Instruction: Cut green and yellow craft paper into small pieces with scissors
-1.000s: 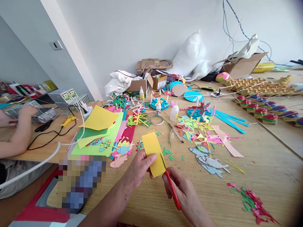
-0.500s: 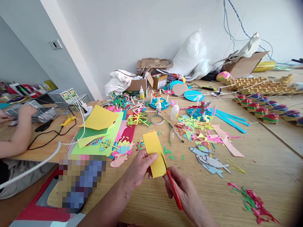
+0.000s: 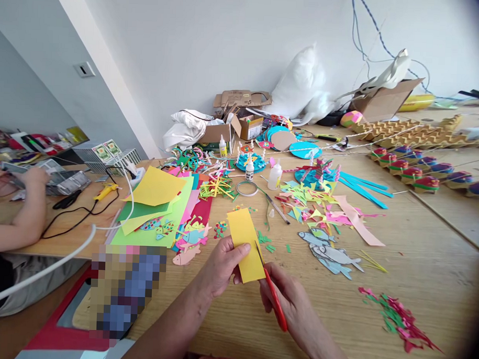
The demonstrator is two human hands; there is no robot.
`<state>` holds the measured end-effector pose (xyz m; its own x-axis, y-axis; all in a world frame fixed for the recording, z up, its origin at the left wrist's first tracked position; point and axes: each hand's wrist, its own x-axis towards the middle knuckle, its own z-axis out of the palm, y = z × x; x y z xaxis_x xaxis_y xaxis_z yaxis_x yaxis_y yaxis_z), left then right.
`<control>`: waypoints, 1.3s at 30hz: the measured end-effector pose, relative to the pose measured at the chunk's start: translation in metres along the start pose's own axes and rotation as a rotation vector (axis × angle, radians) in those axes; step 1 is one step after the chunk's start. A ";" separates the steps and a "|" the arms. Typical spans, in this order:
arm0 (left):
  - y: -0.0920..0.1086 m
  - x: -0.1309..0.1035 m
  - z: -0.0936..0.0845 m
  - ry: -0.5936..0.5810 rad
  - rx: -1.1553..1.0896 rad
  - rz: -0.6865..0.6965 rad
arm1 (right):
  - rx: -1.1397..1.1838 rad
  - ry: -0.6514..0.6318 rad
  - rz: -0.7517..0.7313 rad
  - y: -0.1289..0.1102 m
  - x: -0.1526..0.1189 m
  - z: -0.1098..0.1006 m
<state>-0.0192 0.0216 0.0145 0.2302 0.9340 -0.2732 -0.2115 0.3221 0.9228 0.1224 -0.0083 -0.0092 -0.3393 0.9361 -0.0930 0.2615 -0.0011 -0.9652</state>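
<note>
Pinched in my left hand (image 3: 223, 265) is a strip of yellow paper (image 3: 243, 229), thumb on top and fingers beneath. My right hand (image 3: 288, 294) is closed around red-handled scissors (image 3: 275, 301), whose blades lie at the paper's right edge, pointing away from me. Part of the handle loops is hidden by my fingers. Just beyond the paper lie small green paper bits (image 3: 265, 238) and a pile of coloured dots (image 3: 220, 229). Grey and blue paper fish (image 3: 331, 253) rest to the right of my hands, and a pink paper fish (image 3: 186, 255) to the left.
Coloured paper sheets (image 3: 153, 187) are stacked at the left, near a yellow glue gun (image 3: 106, 191). Glue bottles (image 3: 275, 175) and a pen (image 3: 280, 209) lie ahead. Red and green scraps (image 3: 397, 318) are at right. A co-worker's arm (image 3: 30, 203) rests at far left.
My hands, the yellow paper and the scissors keep nearly the same position. The view has shifted slightly. At far left, the co-worker's hand has moved a little to the left.
</note>
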 end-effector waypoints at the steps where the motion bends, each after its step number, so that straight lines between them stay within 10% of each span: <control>1: -0.001 0.000 0.000 0.001 0.005 0.003 | 0.001 0.005 -0.004 0.001 0.000 0.001; 39: -0.006 -0.004 0.000 0.020 0.011 -0.026 | -0.064 0.050 -0.040 0.012 -0.003 0.004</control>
<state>-0.0184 0.0162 0.0100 0.2165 0.9282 -0.3026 -0.1954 0.3448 0.9181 0.1232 -0.0122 -0.0210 -0.3055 0.9513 -0.0407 0.3062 0.0576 -0.9502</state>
